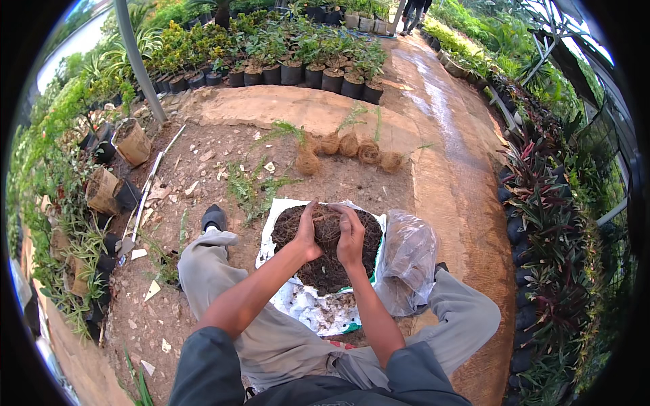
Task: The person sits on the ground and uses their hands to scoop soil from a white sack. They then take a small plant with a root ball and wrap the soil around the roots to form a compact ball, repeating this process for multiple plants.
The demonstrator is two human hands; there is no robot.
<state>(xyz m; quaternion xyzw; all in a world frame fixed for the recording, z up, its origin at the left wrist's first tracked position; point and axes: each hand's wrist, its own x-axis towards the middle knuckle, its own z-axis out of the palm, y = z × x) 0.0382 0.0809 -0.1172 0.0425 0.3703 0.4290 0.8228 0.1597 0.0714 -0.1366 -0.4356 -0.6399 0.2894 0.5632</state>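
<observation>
My left hand (306, 233) and my right hand (351, 237) face each other, cupped around a brown fibrous clump (327, 228) that looks like soil bound with coir. Fingers point away from me and the palms press its two sides. Beneath them lies dark, fibre-strewn potting soil (321, 276) in an opened white sack (266, 243), its edges folded down. More crumbs of soil lie on the near flap. Right of the sack, a clear plastic bag (410, 254) holds brown material, probably coir fibre.
Several fibre-wrapped root balls (349, 145), some with fern fronds, stand beyond the sack. Loose ferns (254, 190) lie left of them. White shards (152, 290) and a pale strip (152, 177) litter the ground. Potted plants (292, 73) line the back; a person (414, 15) stands far off.
</observation>
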